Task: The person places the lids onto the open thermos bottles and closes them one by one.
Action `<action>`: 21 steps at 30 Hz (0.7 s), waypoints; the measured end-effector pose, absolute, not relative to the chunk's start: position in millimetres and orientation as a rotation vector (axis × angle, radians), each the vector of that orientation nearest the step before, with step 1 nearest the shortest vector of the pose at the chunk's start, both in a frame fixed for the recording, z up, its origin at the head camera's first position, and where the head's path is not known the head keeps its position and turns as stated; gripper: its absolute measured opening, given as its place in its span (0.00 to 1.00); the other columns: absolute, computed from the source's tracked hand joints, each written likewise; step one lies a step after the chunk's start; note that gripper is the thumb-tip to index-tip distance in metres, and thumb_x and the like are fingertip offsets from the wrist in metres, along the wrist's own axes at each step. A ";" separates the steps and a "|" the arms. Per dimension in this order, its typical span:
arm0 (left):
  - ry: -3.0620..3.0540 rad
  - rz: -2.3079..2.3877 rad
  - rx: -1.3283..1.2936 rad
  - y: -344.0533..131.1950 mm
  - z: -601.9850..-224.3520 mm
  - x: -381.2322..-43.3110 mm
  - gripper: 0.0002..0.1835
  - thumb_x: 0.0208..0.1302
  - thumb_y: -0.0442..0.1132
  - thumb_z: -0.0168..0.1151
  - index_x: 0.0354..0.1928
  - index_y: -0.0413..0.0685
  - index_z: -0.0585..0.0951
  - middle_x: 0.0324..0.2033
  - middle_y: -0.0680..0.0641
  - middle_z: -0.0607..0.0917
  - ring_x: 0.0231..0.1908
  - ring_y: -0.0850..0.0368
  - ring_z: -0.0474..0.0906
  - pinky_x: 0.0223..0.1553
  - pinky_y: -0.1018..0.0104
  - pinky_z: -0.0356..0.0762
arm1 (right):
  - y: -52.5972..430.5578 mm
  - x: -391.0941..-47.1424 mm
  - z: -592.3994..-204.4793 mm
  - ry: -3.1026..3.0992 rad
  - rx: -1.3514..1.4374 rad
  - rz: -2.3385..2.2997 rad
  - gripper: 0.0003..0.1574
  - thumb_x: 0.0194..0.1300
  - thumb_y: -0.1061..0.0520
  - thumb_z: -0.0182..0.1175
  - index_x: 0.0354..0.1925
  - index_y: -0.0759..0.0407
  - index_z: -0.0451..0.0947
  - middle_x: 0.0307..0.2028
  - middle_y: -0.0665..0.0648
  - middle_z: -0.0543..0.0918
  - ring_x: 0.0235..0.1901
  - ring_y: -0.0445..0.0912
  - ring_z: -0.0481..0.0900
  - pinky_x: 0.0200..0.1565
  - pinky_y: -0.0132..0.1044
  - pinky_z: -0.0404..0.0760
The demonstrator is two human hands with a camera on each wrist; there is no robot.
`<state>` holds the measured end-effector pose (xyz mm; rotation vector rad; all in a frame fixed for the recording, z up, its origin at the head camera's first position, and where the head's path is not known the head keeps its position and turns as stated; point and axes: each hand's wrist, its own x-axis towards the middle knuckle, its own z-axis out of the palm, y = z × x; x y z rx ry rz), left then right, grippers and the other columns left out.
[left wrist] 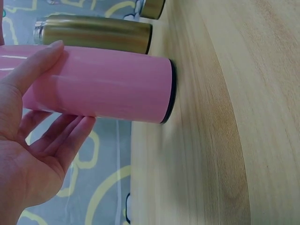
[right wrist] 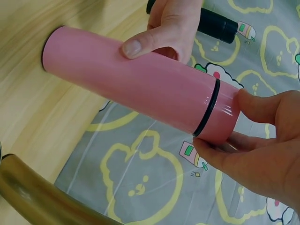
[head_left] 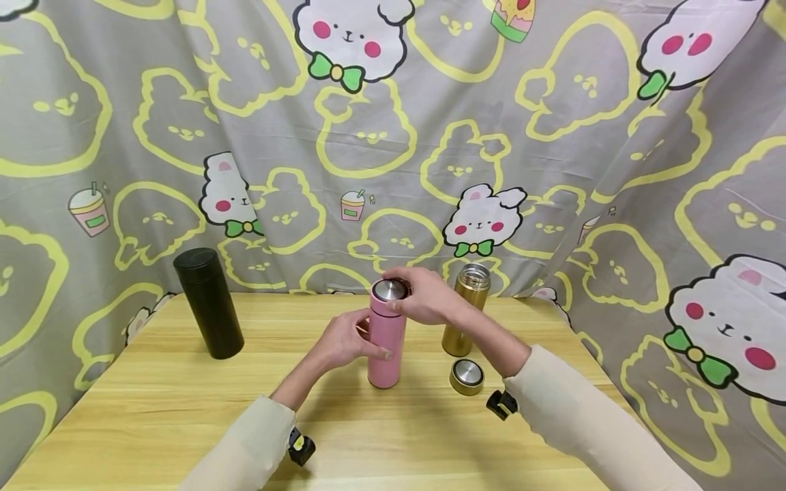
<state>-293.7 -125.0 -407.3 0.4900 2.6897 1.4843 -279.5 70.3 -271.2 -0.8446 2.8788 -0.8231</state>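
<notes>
A pink thermos bottle [head_left: 385, 348] stands upright on the wooden table, its pink lid [head_left: 389, 292] with a silver top seated on it. My left hand [head_left: 346, 337] grips the body at mid-height, thumb [left wrist: 44, 58] across the near side and fingers behind. From above, my right hand [head_left: 424, 294] holds the lid by its rim, thumb and fingers on opposite sides in the right wrist view. A thin black ring [right wrist: 207, 108] lies between lid and body. Just right of it stands a gold thermos bottle [head_left: 460, 324] with its steel mouth uncovered.
A gold lid [head_left: 467, 377] with a silver top lies on the table in front of the gold bottle. Far left, a black thermos bottle [head_left: 210, 307] stands capped. A patterned curtain [head_left: 368, 150] hangs behind the table [head_left: 184, 409] and along its sides.
</notes>
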 end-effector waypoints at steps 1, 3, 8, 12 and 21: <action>2.691 1.482 0.487 -125.1 -407.5 -293.7 0.34 0.40 0.53 0.85 0.52 0.57 0.82 0.37 0.53 0.87 0.39 0.58 0.83 0.40 0.61 0.82 | 69.9 -279.0 -272.0 2.897 -0.849 -0.819 0.33 0.65 0.56 0.65 0.67 0.60 0.73 0.59 0.61 0.82 0.58 0.52 0.81 0.60 0.48 0.78; 2.693 1.480 0.481 -125.1 -408.0 -293.4 0.34 0.40 0.53 0.85 0.52 0.58 0.82 0.38 0.53 0.87 0.40 0.58 0.83 0.40 0.61 0.82 | 68.7 -277.3 -274.0 2.930 -0.852 -0.832 0.33 0.65 0.53 0.67 0.66 0.61 0.74 0.56 0.61 0.84 0.55 0.52 0.82 0.57 0.46 0.80; 2.704 1.487 0.478 -125.0 -409.1 -291.8 0.34 0.39 0.53 0.85 0.53 0.58 0.82 0.39 0.53 0.87 0.40 0.58 0.84 0.40 0.62 0.82 | 66.0 -276.5 -283.6 3.045 -0.829 -0.892 0.32 0.61 0.45 0.73 0.56 0.61 0.80 0.47 0.57 0.86 0.45 0.48 0.83 0.47 0.41 0.82; 2.719 1.489 0.484 -124.9 -409.4 -290.9 0.35 0.39 0.53 0.85 0.53 0.58 0.82 0.39 0.54 0.87 0.40 0.58 0.84 0.40 0.63 0.82 | 64.1 -275.4 -292.1 3.133 -0.806 -0.939 0.31 0.57 0.41 0.75 0.48 0.60 0.81 0.42 0.55 0.85 0.42 0.47 0.80 0.41 0.39 0.79; 2.714 1.480 0.485 -124.6 -408.6 -292.8 0.33 0.40 0.53 0.85 0.52 0.57 0.83 0.39 0.54 0.87 0.41 0.58 0.83 0.40 0.62 0.82 | 65.3 -273.1 -296.5 3.130 -0.742 -1.026 0.33 0.57 0.40 0.75 0.49 0.60 0.78 0.44 0.56 0.81 0.44 0.48 0.77 0.44 0.41 0.78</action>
